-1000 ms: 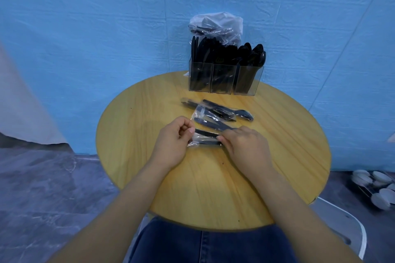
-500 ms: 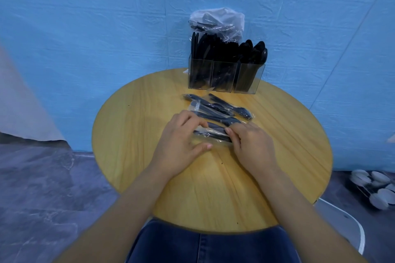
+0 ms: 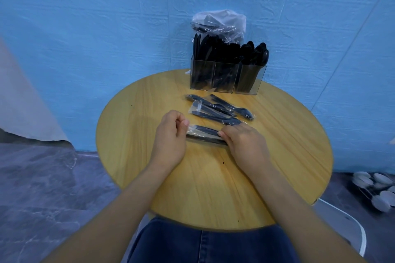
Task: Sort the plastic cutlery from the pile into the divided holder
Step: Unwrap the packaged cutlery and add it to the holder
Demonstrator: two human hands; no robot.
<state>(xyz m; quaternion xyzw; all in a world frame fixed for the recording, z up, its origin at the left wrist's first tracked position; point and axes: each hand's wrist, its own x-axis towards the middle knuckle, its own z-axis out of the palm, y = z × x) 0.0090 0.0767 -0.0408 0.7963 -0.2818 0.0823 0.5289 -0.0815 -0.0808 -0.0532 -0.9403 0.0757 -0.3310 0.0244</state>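
A clear-wrapped pack of black cutlery (image 3: 204, 134) lies across the middle of the round wooden table (image 3: 213, 188). My left hand (image 3: 171, 136) pinches the pack's left end with curled fingers. My right hand (image 3: 243, 143) grips its right end. Just behind lies a small pile of wrapped cutlery packs (image 3: 218, 109). At the table's far edge stands the clear divided holder (image 3: 226, 79), three compartments full of black knives, forks and spoons.
A plastic bag of more cutlery (image 3: 218, 23) sits behind the holder against the blue wall. A white chair (image 3: 346, 226) stands at the lower right, and white dishes on a rack (image 3: 376, 188) lie on the floor to the right.
My left hand went from lying flat over the pack to pinching its left end. Both hands and the pack sit slightly nearer to me than the pile.
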